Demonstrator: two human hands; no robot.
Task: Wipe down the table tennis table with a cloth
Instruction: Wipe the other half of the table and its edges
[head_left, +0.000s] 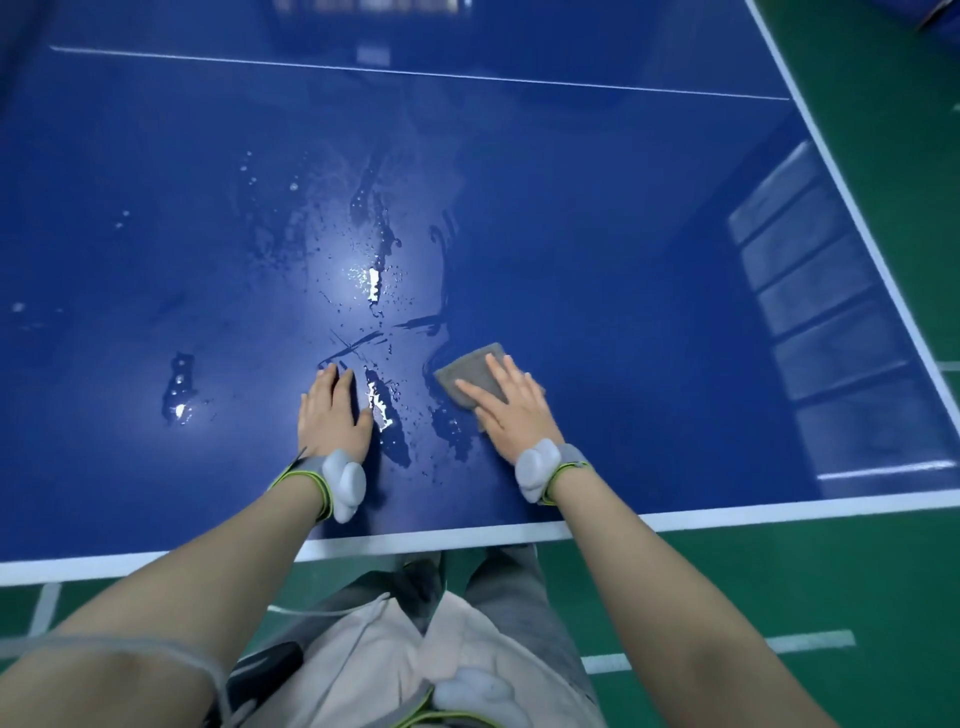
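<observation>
Item: folded grey cloth (475, 370), on glossy blue table tennis table (623, 249), near its front edge | Right hand (511, 408): flat, fingers straight, pressing cloth | Left hand (332, 410): flat, bracing, holding nothing | Advice: keep palm pressure even; sweep overlapping strokes leftward through water puddles (379, 400).
</observation>
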